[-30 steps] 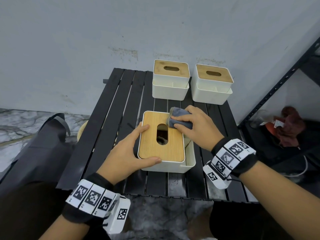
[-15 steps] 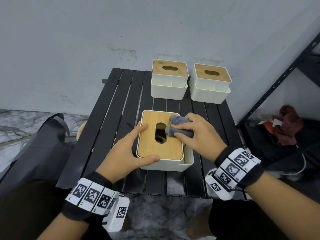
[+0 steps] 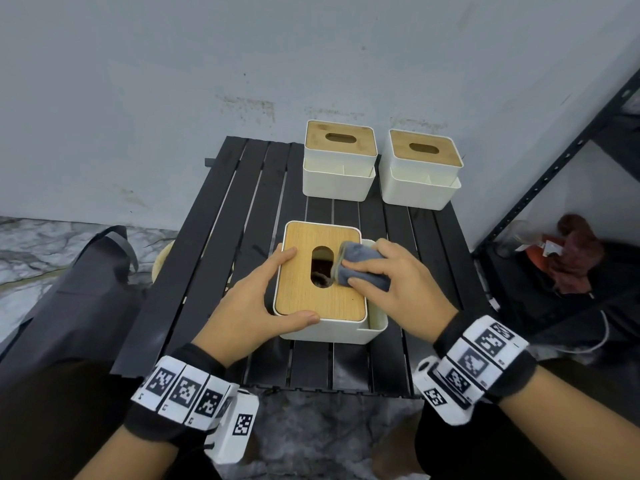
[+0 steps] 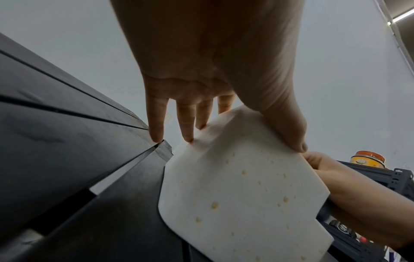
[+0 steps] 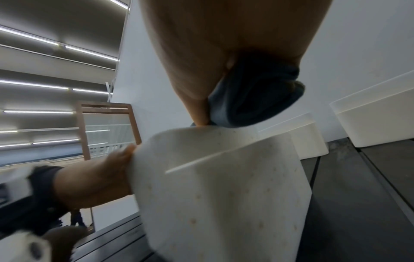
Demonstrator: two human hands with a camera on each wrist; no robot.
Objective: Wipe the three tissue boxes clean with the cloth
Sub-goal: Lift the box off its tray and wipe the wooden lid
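Note:
The near tissue box (image 3: pixel 322 327), white with a wooden lid (image 3: pixel 304 289), stands on the black slatted table (image 3: pixel 214 271). My left hand (image 3: pixel 273 289) grips its near left corner, fingers (image 4: pixel 186 124) down the left wall and thumb on the front edge. My right hand (image 3: pixel 356 271) holds a bunched grey-blue cloth (image 3: pixel 363 268) and presses it on the lid just right of the slot. The right wrist view shows the cloth (image 5: pixel 253 99) under my palm above the box's spotted wall (image 5: pixel 224 186). Two more tissue boxes (image 3: pixel 339 161) (image 3: pixel 420 171) stand at the back by the wall.
A black metal shelf rack (image 3: pixel 554 168) stands to the right, with a dark red rag (image 3: pixel 575 254) on its lower shelf. A black bag (image 3: pixel 69 289) lies on the floor left of the table. The grey wall rises right behind the far boxes.
My right hand has slid the cloth along the lid from its far right corner towards me, to beside the slot. The left hand keeps its grip on the box.

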